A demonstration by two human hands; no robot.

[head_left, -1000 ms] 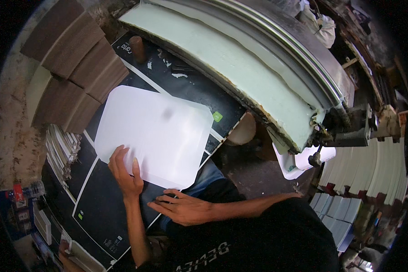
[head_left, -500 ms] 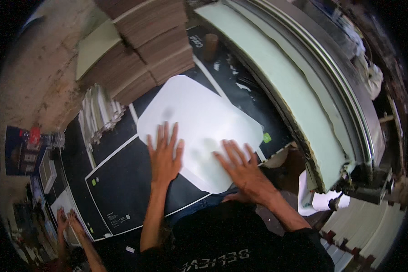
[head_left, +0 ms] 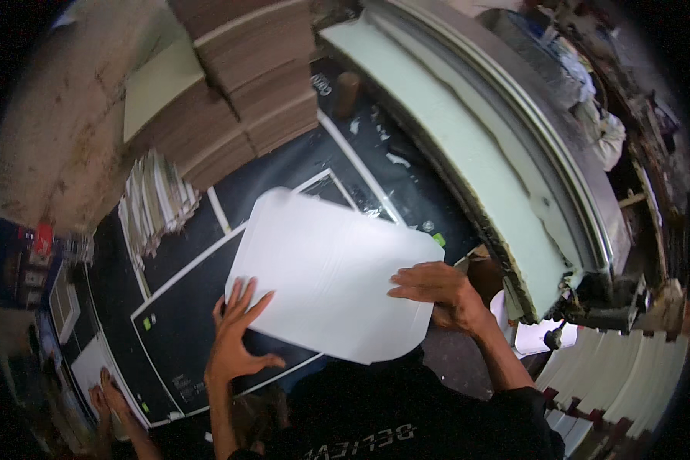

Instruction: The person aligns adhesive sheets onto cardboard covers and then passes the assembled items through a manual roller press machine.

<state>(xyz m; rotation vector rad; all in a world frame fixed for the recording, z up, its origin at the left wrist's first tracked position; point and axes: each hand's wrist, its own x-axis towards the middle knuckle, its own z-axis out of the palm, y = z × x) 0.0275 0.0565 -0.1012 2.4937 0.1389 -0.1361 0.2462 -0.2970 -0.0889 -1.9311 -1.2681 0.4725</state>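
A large white sheet with rounded corners (head_left: 330,268) lies tilted in front of me, its near edge overhanging toward my body. My left hand (head_left: 238,333) is at the sheet's left edge, fingers spread and touching it, thumb apart from the sheet. At the right edge, my right hand (head_left: 441,295) has its fingers laid together over the top, with the rest of the hand below the edge, so it pinches the sheet. Beneath is a black work surface (head_left: 199,314) marked with white lines.
Tall stacks of brown board (head_left: 261,77) stand at the back. Folded white strips (head_left: 155,203) are bundled at left. A long pale-topped machine (head_left: 468,153) curves along the right. Another person's hands (head_left: 109,395) work at lower left. Stacked pale sheets (head_left: 613,376) sit at lower right.
The sheet has been drawn nearer to me. My left hand has moved left and down to its edge; my right hand has gone from lying flat on it to gripping its right edge.
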